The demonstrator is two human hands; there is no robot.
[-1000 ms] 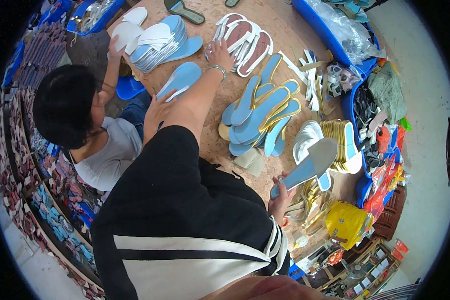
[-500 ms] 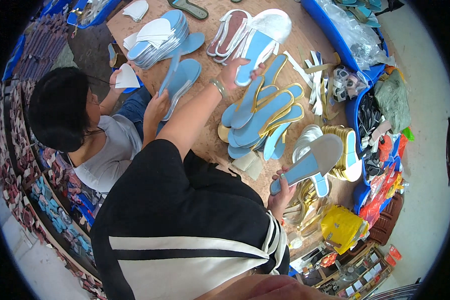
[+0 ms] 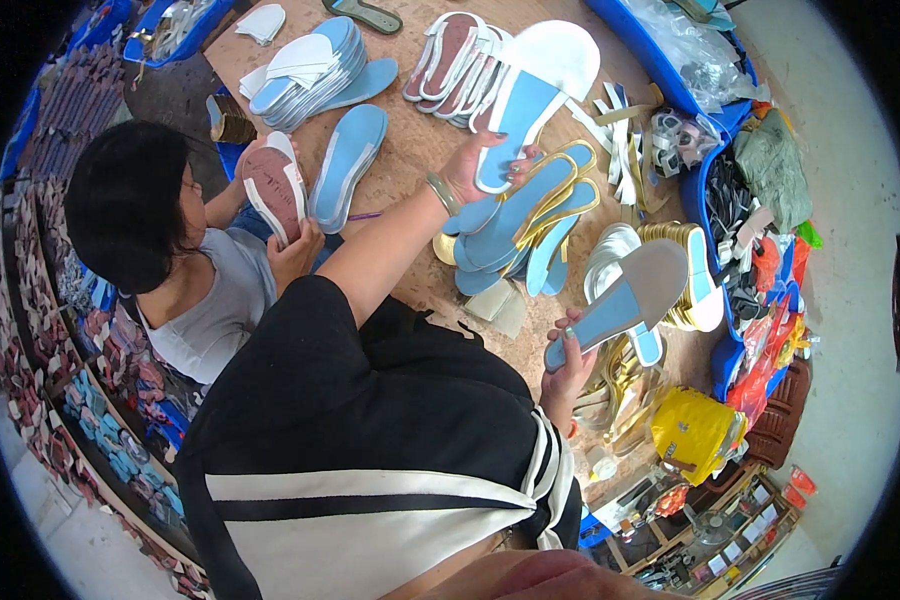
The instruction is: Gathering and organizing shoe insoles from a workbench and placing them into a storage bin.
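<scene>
My left hand (image 3: 488, 165), with a bracelet at the wrist, grips the narrow end of a blue insole with a white toe part and white edging (image 3: 528, 105). Fingers of my right hand (image 3: 570, 362) are wrapped round the narrow end of another insole, blue with a wide grey toe part (image 3: 654, 285). Below my left hand lies a pile of blue insoles with gold edging (image 3: 530, 215). Stacked reddish-brown, white-edged insoles (image 3: 450, 60) lie beside the left-hand insole. White-edged pieces (image 3: 610, 262) and gold-edged ones (image 3: 685, 290) stand in rows near my right hand.
At the left a co-worker (image 3: 210, 280) holds a reddish-brown insole (image 3: 276, 190) in both hands. A blue insole (image 3: 350, 160) and a blue-and-white stack (image 3: 315, 75) lie nearby. Blue bins (image 3: 660, 70), loose strips (image 3: 625, 150) and a yellow bag (image 3: 695, 432) line the right side.
My left hand has lifted its insole slightly off the stack and rightward. The co-worker has swapped a white piece and blue insole for a reddish-brown-sided insole. My right hand has barely moved.
</scene>
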